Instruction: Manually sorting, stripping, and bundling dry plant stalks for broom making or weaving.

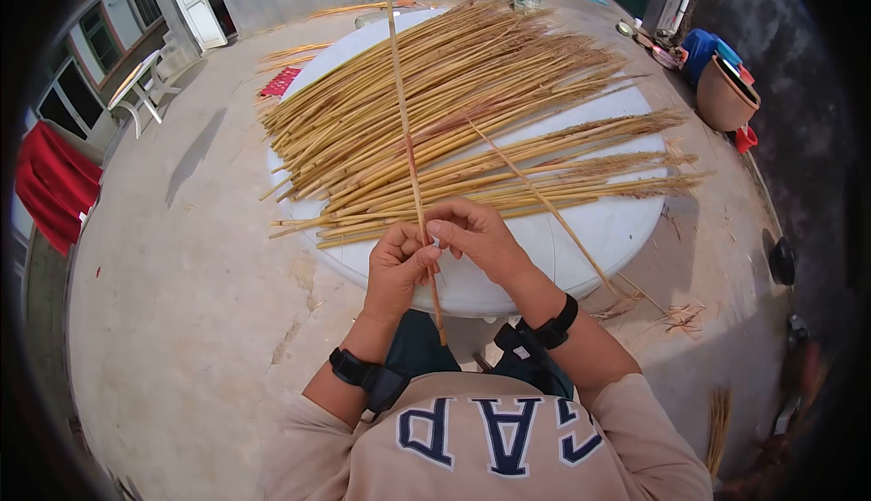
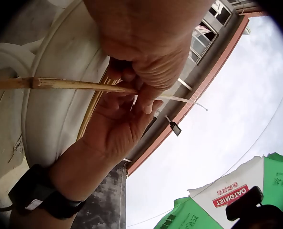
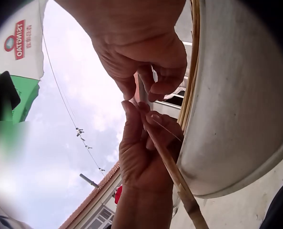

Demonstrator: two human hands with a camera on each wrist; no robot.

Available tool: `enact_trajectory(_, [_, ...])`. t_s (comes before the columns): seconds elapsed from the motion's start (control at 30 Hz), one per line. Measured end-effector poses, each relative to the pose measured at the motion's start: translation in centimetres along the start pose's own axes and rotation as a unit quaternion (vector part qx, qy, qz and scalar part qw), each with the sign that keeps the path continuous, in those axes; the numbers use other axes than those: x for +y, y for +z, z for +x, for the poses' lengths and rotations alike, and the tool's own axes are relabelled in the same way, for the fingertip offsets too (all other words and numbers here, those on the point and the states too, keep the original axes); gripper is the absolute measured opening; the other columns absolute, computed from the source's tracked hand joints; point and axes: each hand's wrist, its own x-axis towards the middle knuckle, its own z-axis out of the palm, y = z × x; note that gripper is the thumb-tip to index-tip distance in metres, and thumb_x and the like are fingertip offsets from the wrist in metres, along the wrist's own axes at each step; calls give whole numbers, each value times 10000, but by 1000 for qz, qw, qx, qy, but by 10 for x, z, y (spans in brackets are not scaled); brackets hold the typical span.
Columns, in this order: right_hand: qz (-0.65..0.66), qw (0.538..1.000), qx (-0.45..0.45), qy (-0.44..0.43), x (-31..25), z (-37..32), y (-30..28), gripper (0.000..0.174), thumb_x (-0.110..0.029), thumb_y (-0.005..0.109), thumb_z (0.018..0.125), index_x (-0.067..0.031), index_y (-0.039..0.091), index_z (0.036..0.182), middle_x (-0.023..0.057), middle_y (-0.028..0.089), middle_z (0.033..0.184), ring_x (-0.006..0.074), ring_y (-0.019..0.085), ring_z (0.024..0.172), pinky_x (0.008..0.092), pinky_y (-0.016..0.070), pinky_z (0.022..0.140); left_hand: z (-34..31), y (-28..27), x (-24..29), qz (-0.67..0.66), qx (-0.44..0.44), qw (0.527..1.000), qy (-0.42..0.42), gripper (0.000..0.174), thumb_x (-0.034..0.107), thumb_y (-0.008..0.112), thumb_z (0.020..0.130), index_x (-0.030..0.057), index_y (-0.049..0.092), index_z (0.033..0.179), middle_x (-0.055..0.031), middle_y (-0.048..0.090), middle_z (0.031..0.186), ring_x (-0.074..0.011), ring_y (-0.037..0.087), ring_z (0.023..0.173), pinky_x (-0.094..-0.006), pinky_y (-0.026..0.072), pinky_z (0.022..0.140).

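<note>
A long tan stalk (image 1: 404, 120) stands nearly lengthwise before the person, its lower end over the lap. The left hand (image 1: 396, 268) grips it near the table's front edge, fingers curled round it, thumb toward the right hand. The right hand (image 1: 479, 240) meets it there, thumb and forefinger pinched at the stalk. In the left wrist view the stalk (image 2: 79, 85) runs in between both hands. The right wrist view shows the stalk (image 3: 167, 160) in the left hand (image 3: 146, 157), with a thin strand beside it; the right hand's (image 3: 136, 52) fingertips are close above.
A round white table (image 1: 544, 261) bears a thick layer of stalks (image 1: 381, 129) with feathery ends at the right. A single stalk (image 1: 553, 211) slants over the table's right front edge. Beyond stand a clay pot (image 1: 723, 97) at right and a small white table (image 1: 141, 84) at left.
</note>
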Motion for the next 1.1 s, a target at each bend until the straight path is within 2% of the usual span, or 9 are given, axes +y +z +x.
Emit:
enact_trajectory(0.13, [-17,1000,-16,-18,0,6,-2,159,-170,661,830,-30,628,899,-9,595,696,49,547,606,181,395,504,0,2,-3,54,9,998,-9,184,77,710,777,57,543,851,12,542,584,-32,457,480,-167,327,420])
enact_trajectory(0.23, [-31,999,-4,-17,-5,11,-3,178,-184,659,827,-11,618,840,8,587,681,48,535,601,187,402,499,1,5,-5,89,10,996,-2,185,94,710,784,57,542,851,16,539,582,-31,446,469,-168,318,416])
enact_trajectory(0.37, [-18,1000,-14,-11,-8,13,-10,184,-189,659,826,-10,617,830,1,575,666,40,527,597,194,401,499,3,9,-1,88,26,995,-30,177,126,696,805,55,539,848,23,530,572,-29,434,462,-171,312,412])
enact_trajectory(0.53, [-7,997,-65,-27,1,13,-22,155,-173,594,871,-24,618,837,-18,559,665,39,531,606,186,401,498,4,10,1,99,22,994,-48,174,149,677,826,50,535,846,22,529,568,-32,439,458,-171,317,406])
enact_trajectory(0.73, [-3,998,-55,-15,2,12,-26,141,-152,558,886,-21,609,865,-8,561,688,44,535,599,183,408,493,6,10,3,98,7,993,-67,159,142,668,832,49,539,841,7,545,574,-33,460,460,-172,330,399])
enact_trajectory(0.83, [-1,999,-38,-8,-2,11,-23,128,-145,562,884,-29,599,844,-10,555,662,47,532,593,183,410,505,6,9,1,95,3,994,-59,134,127,648,836,45,543,850,-10,562,570,-30,420,416,-162,322,389])
enact_trajectory(1.03, [12,999,-30,8,3,12,-27,117,-141,567,868,-33,563,822,7,563,693,48,542,594,181,412,489,7,9,1,95,23,993,-63,107,121,610,863,31,551,870,-25,579,581,-30,447,424,-151,314,391])
enact_trajectory(1.1, [28,999,-27,12,2,11,-27,104,-130,564,867,-38,566,820,8,570,702,54,542,592,183,414,497,7,8,0,106,20,992,-61,88,129,586,884,50,546,876,-16,591,611,-17,459,460,-157,311,402])
